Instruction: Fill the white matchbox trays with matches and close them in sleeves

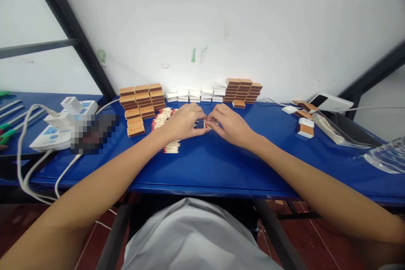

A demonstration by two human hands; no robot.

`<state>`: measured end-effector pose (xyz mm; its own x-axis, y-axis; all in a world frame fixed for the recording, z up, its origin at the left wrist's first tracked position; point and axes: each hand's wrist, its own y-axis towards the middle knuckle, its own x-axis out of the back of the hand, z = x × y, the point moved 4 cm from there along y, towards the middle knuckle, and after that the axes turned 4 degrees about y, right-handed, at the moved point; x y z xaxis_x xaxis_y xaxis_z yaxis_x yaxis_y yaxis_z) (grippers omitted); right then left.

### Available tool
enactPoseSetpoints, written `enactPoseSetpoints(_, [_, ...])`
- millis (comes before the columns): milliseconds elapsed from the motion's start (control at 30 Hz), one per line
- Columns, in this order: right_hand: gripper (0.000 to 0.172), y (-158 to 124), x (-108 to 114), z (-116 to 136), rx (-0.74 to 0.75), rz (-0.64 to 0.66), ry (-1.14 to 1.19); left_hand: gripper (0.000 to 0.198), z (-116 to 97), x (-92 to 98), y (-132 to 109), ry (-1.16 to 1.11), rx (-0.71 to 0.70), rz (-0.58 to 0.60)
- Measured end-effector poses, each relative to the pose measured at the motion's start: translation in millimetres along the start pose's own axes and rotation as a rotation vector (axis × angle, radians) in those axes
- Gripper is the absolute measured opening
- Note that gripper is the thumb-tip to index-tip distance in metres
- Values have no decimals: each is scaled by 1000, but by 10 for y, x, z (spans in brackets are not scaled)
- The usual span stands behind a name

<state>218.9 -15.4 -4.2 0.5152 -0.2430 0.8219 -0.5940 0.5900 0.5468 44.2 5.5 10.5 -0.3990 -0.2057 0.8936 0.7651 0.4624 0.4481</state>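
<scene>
On the surface (209, 168), the right hand (212, 121) pinched a small matchbox (205, 125) at the middle; the left hand (205, 123) curved beside, its grip unclear. Far stacked boxes (142, 100) seemed finished; loose matches (160, 119) at left remained.

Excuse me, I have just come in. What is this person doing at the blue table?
A person has both hands together over the blue table. The fingertips of the left hand and right hand meet around a small matchbox tray with some matches apparently in it; the fingers hide most of it. Loose red-tipped matches lie beside the left hand. Toward the wall stand a left stack of matchboxes, white box pieces and a right stack of matchboxes.
</scene>
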Motion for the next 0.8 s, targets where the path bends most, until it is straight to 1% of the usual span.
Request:
enactPoseSetpoints(133, [18,13,83,-6,-6,-55,4,27,66,29,-1,8,21,-9])
enactPoseSetpoints(200, [18,15,142,10,-15,-100,18,28,145,70,-4,31,50,-29])
enactPoseSetpoints(267, [17,19,154,54,-15,-111,45,27,249,125,-10,67,107,-66])
enactPoseSetpoints(333, [15,28,88,126,10,-69,76,26,356,179,-20,108,178,-112])
enactPoseSetpoints(400, [15,44,-49,214,54,3,95,24,434,213,-30,149,230,-147])
enactPoseSetpoints(500, [17,74,-284,328,121,88,89,23,477,216,-37,182,260,-163])
enactPoseSetpoints(567, [19,88,-394,363,145,115,72,23,470,200,-36,183,259,-160])
enactPoseSetpoints(633, [20,91,-438,356,142,114,65,24,457,188,-32,182,257,-155])
enactPoseSetpoints(800, [22,68,-415,284,124,105,90,25,446,186,-29,180,265,-145])
